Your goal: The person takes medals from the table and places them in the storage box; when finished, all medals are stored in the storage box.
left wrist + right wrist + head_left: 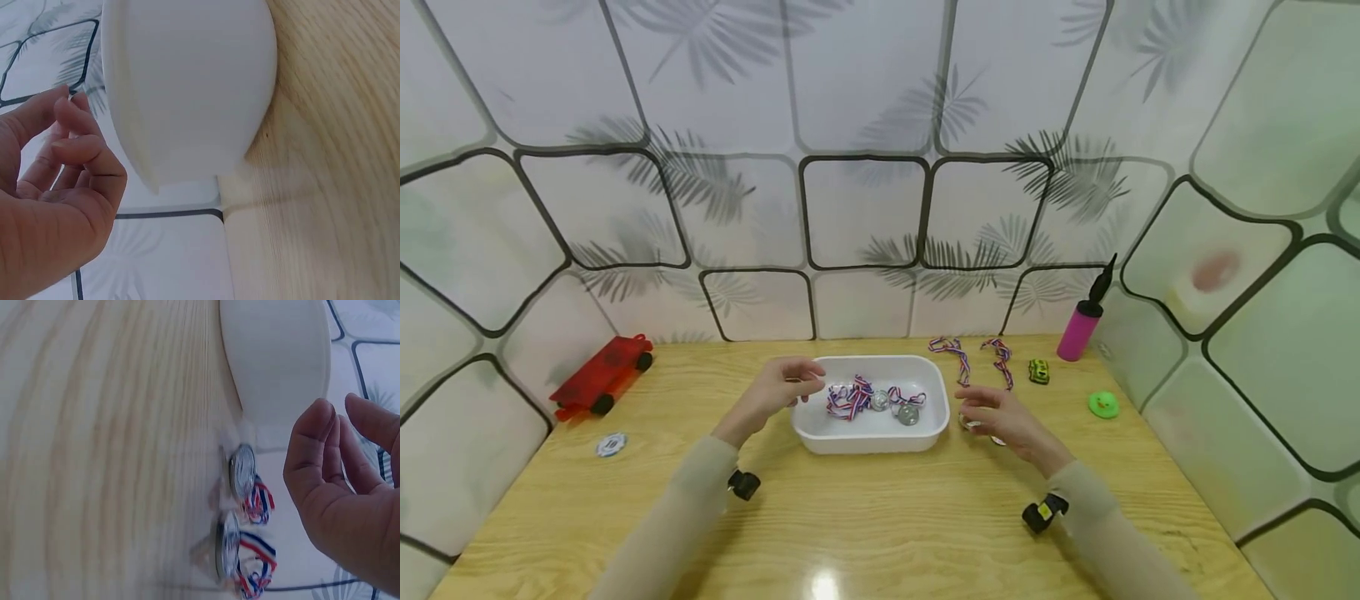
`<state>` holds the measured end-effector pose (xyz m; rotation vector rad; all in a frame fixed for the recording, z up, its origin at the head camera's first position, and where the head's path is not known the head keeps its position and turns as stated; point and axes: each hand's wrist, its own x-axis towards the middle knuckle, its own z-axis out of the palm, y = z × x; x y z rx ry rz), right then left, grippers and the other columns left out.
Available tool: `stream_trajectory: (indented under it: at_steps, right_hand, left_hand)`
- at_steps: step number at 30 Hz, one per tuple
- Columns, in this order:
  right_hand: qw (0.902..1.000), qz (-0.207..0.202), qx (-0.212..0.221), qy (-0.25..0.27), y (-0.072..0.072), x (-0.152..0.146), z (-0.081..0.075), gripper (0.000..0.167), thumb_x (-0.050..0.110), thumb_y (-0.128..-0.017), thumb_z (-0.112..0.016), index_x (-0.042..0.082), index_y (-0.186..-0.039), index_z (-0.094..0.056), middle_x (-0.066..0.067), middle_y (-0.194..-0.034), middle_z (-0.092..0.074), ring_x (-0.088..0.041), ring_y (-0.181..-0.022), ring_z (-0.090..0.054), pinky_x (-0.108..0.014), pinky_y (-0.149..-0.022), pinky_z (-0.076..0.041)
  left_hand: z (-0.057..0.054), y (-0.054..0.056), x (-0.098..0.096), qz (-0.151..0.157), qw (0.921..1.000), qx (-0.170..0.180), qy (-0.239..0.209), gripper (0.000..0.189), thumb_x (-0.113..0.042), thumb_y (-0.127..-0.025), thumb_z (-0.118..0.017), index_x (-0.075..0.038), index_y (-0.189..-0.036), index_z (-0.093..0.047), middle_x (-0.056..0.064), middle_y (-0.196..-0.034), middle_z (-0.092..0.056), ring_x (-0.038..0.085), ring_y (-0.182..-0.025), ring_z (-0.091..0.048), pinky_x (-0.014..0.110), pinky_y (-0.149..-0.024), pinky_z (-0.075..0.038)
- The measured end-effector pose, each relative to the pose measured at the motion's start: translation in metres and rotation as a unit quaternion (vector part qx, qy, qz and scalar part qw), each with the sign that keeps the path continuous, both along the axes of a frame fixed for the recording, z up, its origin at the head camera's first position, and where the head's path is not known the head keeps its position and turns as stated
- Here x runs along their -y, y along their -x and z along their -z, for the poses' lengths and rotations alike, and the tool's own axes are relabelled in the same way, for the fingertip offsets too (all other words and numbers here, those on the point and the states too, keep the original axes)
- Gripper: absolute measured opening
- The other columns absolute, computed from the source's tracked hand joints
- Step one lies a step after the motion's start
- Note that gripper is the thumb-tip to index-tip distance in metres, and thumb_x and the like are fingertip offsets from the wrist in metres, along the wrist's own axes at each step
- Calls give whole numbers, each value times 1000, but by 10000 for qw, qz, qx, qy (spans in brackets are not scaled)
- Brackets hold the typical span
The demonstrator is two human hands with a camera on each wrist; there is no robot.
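Both hands are up around the white tub (pixel 871 437) — the left hand (pixel 782 387) hovers at its left rim, fingers loosely curled and holding nothing, as the left wrist view shows with the tub's outer wall just beside those bare fingers (pixel 75 147). Over on the other side the right hand (pixel 1003 417) hangs low above the wooden table (pixel 880 517), relaxed and half open, with nothing between finger and thumb in the right wrist view. Just under it lie two loose medals (pixel 236 506), silver discs on red-white-blue ribbons (pixel 977 360) that trail away toward the back wall; more medals (pixel 880 400) already sit tangled in the tub. Here is the risk, as I read it — those two discs lie close together with their ribbons near each other, so a pinch on one could drag the other along or catch only ribbon and let the disc swing and knock the tub's wall. The tub looks light, too; a nudge from the left hand could slide it.
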<state>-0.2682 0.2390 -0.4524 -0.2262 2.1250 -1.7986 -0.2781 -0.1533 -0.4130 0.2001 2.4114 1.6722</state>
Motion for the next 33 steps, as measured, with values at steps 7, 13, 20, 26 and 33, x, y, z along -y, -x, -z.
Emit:
stream_trajectory:
  at_steps: [7, 13, 20, 26, 33]
  right_hand:
    - [9990, 170, -145, -397, 4, -29, -2, 50, 17, -97, -62, -10, -137, -47, -18, -121, -62, -13, -93, -62, -27, -78, -57]
    - [9973, 204, -299, -638, 10, -53, -2, 45, 14, -98, -60, -6, -136, -50, -27, -129, -56, -19, -100, -64, -29, -80, -57]
    - [9934, 30, -419, -1065, 9, -72, 4, 45, 14, -96, -63, -6, -134, -52, -30, -132, -54, -10, -99, -62, -31, -79, -56]
    - [9896, -554, -583, -1195, 9, -81, 8, 44, 8, -94, -64, -8, -133, -54, -32, -131, -55, -17, -100, -64, -33, -78, -58]
    - [9766, -1134, -683, -1695, 8, -83, 4, 45, 2, -89, -65, -5, -133, -55, -26, -128, -60, -28, -104, -62, -30, -80, -56]
  left_hand:
    - [2, -5, 18, -210, 9997, -83, 37, 32, -16, -91, -70, 4, -116, -63, -5, -81, -62, 10, -67, -46, 21, -55, -39]
    - [6, -13, 26, -617, 9977, -233, 148, 32, -14, -89, -72, 3, -116, -64, 1, -88, -64, 13, -72, -52, 23, -57, -42]
    - [11, -19, 30, -621, 9973, -280, 284, 38, -11, -86, -75, -1, -121, -64, 18, -114, -62, 18, -83, -57, 28, -65, -48]
    - [14, -23, 33, -421, 9986, -235, 231, 44, -10, -86, -75, -1, -127, -61, 20, -123, -57, 24, -95, -59, 32, -67, -48]
    - [22, -25, 37, -165, 9998, 9, 113, 52, -13, -87, -74, -1, -134, -56, 20, -127, -56, 18, -95, -62, 31, -67, -49]
